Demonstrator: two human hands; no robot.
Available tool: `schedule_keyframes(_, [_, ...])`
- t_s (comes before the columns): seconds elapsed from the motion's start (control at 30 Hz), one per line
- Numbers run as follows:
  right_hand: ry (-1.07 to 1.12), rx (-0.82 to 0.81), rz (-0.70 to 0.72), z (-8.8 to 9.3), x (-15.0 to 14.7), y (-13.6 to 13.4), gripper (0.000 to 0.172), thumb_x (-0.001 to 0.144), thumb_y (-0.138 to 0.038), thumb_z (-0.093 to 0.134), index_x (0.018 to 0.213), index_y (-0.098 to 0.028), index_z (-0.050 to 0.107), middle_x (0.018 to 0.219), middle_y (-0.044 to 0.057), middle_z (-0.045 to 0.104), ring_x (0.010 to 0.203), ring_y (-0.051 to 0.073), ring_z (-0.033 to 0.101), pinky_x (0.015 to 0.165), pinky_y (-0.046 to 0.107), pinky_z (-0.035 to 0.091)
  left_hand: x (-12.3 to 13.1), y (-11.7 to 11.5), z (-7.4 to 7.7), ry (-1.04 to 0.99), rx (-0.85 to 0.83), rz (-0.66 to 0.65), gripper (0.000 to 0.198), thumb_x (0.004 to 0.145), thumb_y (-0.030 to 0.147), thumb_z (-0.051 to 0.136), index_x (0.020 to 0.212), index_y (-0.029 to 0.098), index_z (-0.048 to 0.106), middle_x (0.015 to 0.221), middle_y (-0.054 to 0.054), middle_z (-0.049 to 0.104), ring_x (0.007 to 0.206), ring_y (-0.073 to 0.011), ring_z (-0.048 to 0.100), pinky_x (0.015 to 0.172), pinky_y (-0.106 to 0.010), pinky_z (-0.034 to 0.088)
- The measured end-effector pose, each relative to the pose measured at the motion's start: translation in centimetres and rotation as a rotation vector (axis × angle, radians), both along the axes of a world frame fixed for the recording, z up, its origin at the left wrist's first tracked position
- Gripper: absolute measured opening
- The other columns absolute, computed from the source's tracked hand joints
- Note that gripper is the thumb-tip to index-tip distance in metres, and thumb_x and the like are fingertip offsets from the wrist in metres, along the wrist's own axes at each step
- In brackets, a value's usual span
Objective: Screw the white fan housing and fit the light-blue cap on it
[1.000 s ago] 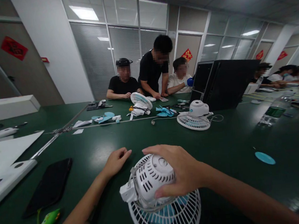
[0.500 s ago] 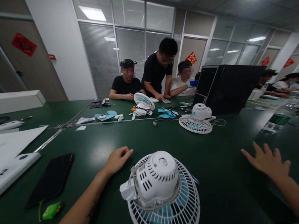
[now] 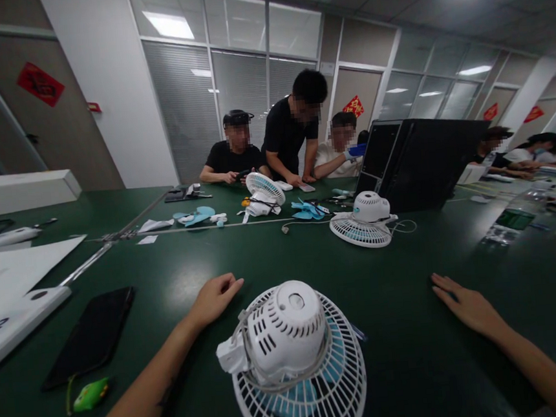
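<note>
In front of me a small white fan [image 3: 288, 327] lies face down, its motor housing up and light blue blades visible through the grille. Its cord is wrapped around the housing, with a white plug block [image 3: 233, 355] at the left. My left hand [image 3: 215, 299] rests on the table just left of the fan, fingers loosely curled, nothing visible in them. Out to the right, my right hand [image 3: 469, 305] lies palm down, apart from the fan, fingers stretched out. A thin pen-like item [image 3: 358, 332] pokes out beside the grille, mostly hidden.
On the green table [image 3: 190, 261] are a black phone [image 3: 92, 335] with a green charm [image 3: 90, 395], a second fan [image 3: 364, 220], a third fan [image 3: 263, 195], loose blue blades [image 3: 308, 210] and a black case [image 3: 424, 163]. Several people are across the table.
My right hand has come down and inward to the left, its spread fingers now closer together and flat. My left hand stays in place beside the fan.
</note>
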State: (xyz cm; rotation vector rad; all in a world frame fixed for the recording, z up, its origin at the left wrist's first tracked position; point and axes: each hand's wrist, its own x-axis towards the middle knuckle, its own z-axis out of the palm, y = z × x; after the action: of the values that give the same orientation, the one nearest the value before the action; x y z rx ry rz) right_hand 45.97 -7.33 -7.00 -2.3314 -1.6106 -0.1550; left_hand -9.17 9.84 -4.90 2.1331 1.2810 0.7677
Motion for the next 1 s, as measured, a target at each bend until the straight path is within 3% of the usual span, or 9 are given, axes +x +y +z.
schedule_keyframes(0.17, [0.085,-0.071,0.28,-0.7,-7.1,-0.2,0.06,0.092,-0.048,0.036,0.138,-0.015,0.055,0.148,0.006,0.047,0.139,0.023,0.04,0.117,0.043,0.033,0.0,0.1,0.0,-0.001,-0.004,-0.003,0.046,0.081,0.061,0.042,0.058,0.021,0.043,0.057,0.003,0.047,0.058,-0.0171,0.047,0.058,-0.028,0.034])
schedule_keyframes(0.3, [0.18,-0.05,0.412,-0.4,-11.4,0.3,0.053,0.095,-0.044,0.038,0.137,-0.017,0.056,0.147,0.007,0.048,0.139,0.024,0.041,0.117,0.048,0.033,-0.1,0.1,-0.1,0.01,0.001,-0.005,0.045,0.081,0.061,0.041,0.059,0.022,0.043,0.057,0.003,0.047,0.058,-0.0173,0.046,0.058,-0.029,0.034])
schedule_keyframes(0.47, [0.178,-0.004,0.307,0.9,-11.6,0.6,0.055,0.094,-0.047,0.038,0.132,-0.013,0.06,0.134,0.013,0.061,0.126,0.028,0.057,0.11,0.049,0.042,0.0,0.1,-0.2,0.009,0.006,-0.005,0.045,0.081,0.061,0.04,0.058,0.022,0.042,0.057,0.003,0.047,0.058,-0.0174,0.047,0.058,-0.028,0.034])
schedule_keyframes(0.6, [0.139,-0.002,0.227,2.0,-11.2,0.9,0.05,0.086,-0.057,0.049,0.107,-0.017,0.071,0.11,0.014,0.072,0.103,0.031,0.066,0.092,0.048,0.052,0.0,0.1,-0.2,0.0,0.001,-0.002,0.046,0.081,0.061,0.042,0.058,0.022,0.043,0.057,0.003,0.048,0.058,-0.0172,0.047,0.058,-0.028,0.033])
schedule_keyframes(0.7, [0.118,-0.039,0.232,2.6,-11.6,1.3,0.041,0.081,-0.057,0.055,0.09,-0.02,0.072,0.093,0.011,0.072,0.087,0.028,0.066,0.078,0.042,0.053,0.0,0.0,-0.1,-0.013,-0.004,0.001,0.046,0.08,0.062,0.043,0.058,0.022,0.043,0.056,0.003,0.047,0.058,-0.0169,0.047,0.058,-0.028,0.033])
schedule_keyframes(0.83, [0.113,-0.076,0.247,3.2,-12.3,2.2,0.026,0.08,-0.043,0.054,0.071,-0.023,0.068,0.078,0.007,0.07,0.074,0.024,0.065,0.07,0.038,0.05,0.0,-0.2,0.1,-0.04,-0.022,-0.003,0.046,0.08,0.061,0.044,0.057,0.021,0.043,0.056,0.004,0.046,0.058,-0.0163,0.045,0.058,-0.027,0.032])
schedule_keyframes(1.0, [0.179,-0.068,0.294,4.5,-13.3,2.7,0.026,0.084,-0.044,0.052,0.073,-0.024,0.066,0.073,0.005,0.07,0.069,0.023,0.065,0.063,0.036,0.049,0.1,-0.4,0.4,-0.131,-0.055,-0.005,0.046,0.078,0.061,0.049,0.056,0.021,0.043,0.054,0.004,0.043,0.057,-0.0154,0.043,0.058,-0.028,0.032])
